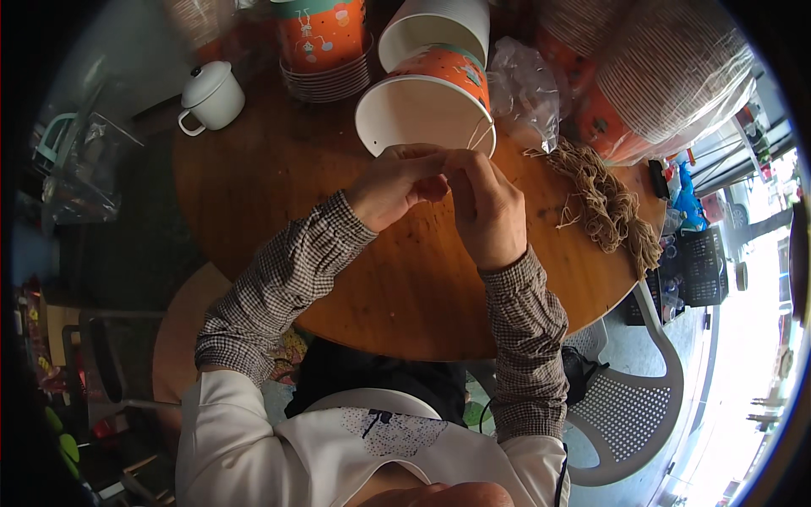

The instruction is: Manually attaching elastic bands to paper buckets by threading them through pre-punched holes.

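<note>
An orange-printed paper bucket (422,110) lies on its side with its white mouth toward me. A small hole shows at the left of its rim. Thin tan twine (481,133) crosses the right part of the mouth and runs down to my fingers. My left hand (399,188) and my right hand (490,207) meet just in front of the rim, fingertips together, both closed in a pinch on the twine. Exactly how the twine passes between the fingers is hidden. To the right lies a loose bundle of cut tan twine (604,198).
Behind the bucket lies a stack of white paper buckets (435,29). Nested orange buckets (325,51) stand at the back left, near a white enamel mug (213,97). Clear plastic (525,84) and wrapped bucket stacks (667,76) crowd the right. A grey chair (625,414) stands beside the round wooden table (397,296).
</note>
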Demonstrator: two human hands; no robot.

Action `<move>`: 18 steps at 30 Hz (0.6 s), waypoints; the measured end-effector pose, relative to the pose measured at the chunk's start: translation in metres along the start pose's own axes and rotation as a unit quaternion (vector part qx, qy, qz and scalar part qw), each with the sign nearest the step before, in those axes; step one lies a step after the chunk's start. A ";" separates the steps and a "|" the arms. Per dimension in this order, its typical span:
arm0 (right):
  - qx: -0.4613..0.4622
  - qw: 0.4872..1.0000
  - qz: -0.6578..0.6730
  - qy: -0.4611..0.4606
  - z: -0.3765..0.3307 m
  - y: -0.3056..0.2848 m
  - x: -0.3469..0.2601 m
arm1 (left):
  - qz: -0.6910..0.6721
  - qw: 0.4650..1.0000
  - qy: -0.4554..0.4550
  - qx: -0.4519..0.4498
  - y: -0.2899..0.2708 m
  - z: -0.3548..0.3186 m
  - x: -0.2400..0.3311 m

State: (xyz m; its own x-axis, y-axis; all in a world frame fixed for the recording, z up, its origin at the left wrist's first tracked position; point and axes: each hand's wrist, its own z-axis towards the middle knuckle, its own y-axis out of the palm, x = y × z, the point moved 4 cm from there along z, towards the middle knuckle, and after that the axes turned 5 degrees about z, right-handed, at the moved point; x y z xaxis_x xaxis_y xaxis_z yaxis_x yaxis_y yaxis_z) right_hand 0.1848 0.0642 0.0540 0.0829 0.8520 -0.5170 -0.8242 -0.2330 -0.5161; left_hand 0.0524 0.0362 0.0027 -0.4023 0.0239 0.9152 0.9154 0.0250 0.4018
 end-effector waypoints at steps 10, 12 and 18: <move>0.086 0.982 0.096 0.136 -0.024 -0.007 0.012 | 0.009 1.000 0.006 0.019 0.015 0.014 -0.005; 0.087 0.975 0.094 0.179 -0.029 -0.012 0.017 | 0.032 0.999 0.025 0.027 0.017 0.018 -0.004; 0.092 0.969 0.075 0.217 -0.038 -0.015 0.025 | 0.031 0.998 0.024 0.041 0.028 0.013 -0.005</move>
State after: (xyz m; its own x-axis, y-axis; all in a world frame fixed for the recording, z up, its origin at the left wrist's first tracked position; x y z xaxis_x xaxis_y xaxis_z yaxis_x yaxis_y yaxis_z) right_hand 0.2205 0.0710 0.0231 0.1496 0.5276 -0.8362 -0.9281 -0.2168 -0.3028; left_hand 0.0802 0.0501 0.0088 -0.3411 -0.0204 0.9398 0.9340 0.1059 0.3413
